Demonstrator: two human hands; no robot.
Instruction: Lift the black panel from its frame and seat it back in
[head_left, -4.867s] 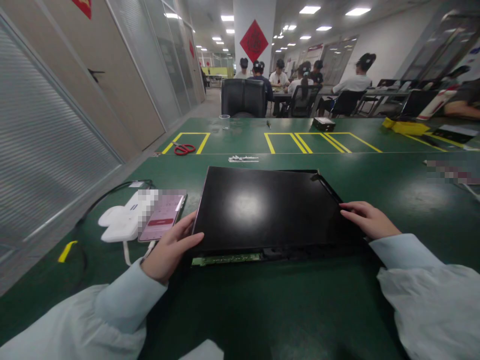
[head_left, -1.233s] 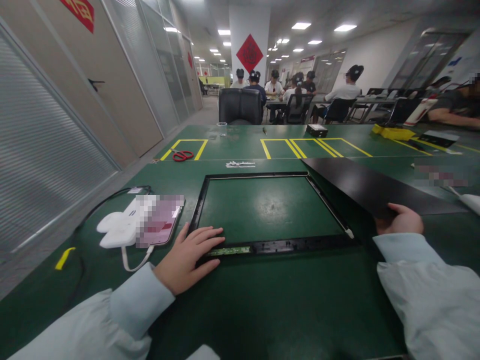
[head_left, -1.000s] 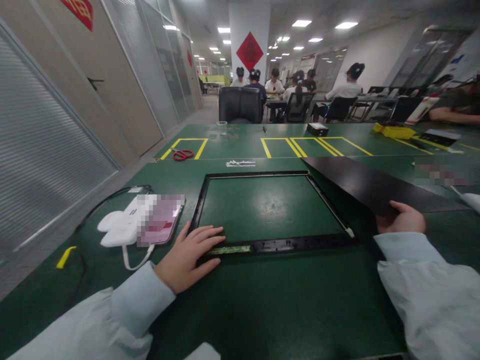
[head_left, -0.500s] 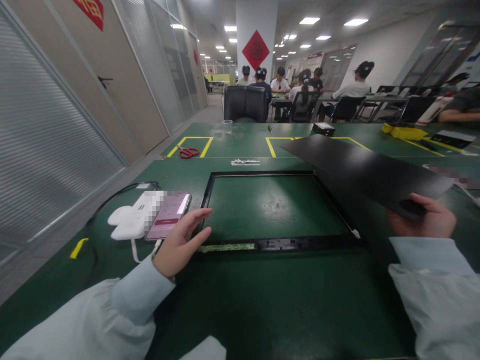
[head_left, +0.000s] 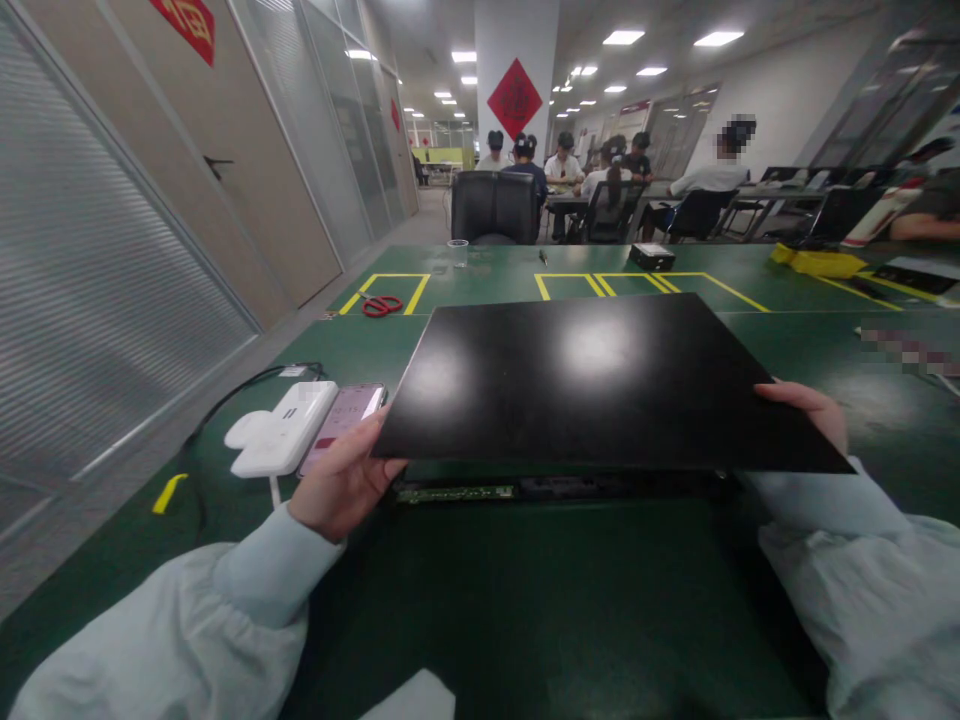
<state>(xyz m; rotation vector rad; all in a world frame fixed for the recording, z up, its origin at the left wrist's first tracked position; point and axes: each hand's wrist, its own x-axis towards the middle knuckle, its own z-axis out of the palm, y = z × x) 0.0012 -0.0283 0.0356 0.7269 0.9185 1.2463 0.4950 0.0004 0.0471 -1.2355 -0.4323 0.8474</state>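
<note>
While both hands [head_left: 341, 488] [head_left: 814, 408] grip the black panel [head_left: 585, 390] by opposite edges, it apparently clears the frame [head_left: 585, 488] below.

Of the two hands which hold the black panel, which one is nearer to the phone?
The left hand, at the left edge of the panel, beside the phone; the right hand holds the opposite edge.
</note>
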